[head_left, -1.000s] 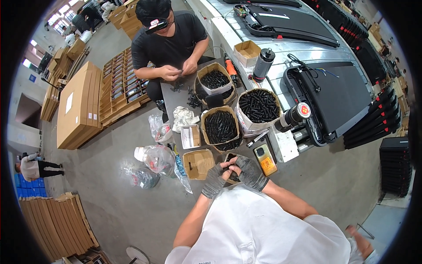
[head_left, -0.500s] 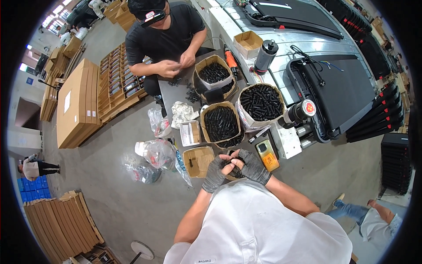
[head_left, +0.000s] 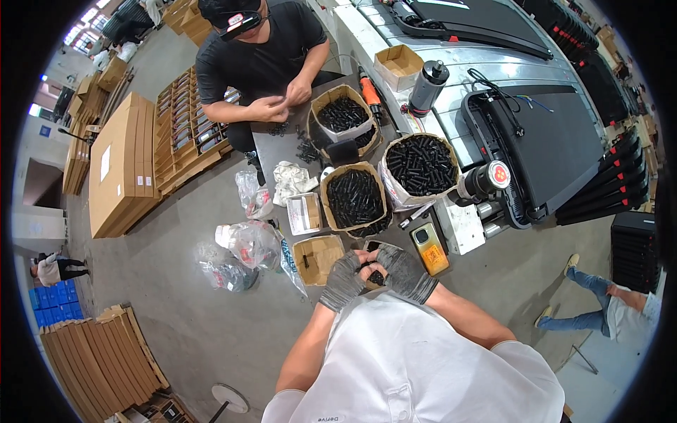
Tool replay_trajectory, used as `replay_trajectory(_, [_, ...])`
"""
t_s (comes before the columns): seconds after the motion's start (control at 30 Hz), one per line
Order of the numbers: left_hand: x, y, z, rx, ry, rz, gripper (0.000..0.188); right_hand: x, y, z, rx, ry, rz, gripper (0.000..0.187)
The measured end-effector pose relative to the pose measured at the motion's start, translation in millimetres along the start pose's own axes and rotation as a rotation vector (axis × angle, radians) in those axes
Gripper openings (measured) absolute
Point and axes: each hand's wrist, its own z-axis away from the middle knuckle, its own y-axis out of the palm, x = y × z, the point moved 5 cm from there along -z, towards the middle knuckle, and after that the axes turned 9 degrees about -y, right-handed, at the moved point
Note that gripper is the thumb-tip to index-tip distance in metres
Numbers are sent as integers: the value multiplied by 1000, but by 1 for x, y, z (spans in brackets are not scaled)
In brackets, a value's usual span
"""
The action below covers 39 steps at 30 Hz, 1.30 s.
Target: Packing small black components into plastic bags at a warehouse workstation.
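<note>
My left hand and my right hand, both in grey fingerless gloves, meet close to my body at the near edge of the table. Their fingertips are pinched together around a small black part, mostly hidden by the fingers. Below the fingers, a small container of tiny black pieces shows partly. Left of my left hand stands an open cardboard box with a small dark piece inside. Just beyond my hands is a carton heaped with black cylindrical parts.
More black parts fill a white-wrapped tub and a far carton. A yellow-backed phone lies right of my hands. Across the table a co-worker handles something small. Plastic bags sit to the left; a roller conveyor runs on the right.
My fingers have shifted slightly around the small part, and my right hand has turned a little. A person at the lower right has stepped along. The co-worker's hands have barely moved.
</note>
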Motion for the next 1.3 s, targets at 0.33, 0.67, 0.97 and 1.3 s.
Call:
replay_trajectory(0.33, [-8,-4,3,-240,-178,341,20,-59,20,19,-103,556,-946,37])
replay_trajectory(0.67, [-13,-12,-2,-395,69,-305,19,-64,45,11,-80,611,-1301,40])
replay_trajectory(0.97, [-20,-45,-49,-331,23,-381,14,-98,46,19,-233,673,-1250,42])
replay_trajectory(1.3, [18,-27,-104,-283,33,-846,17,-101,29,32,-199,701,-1071,41])
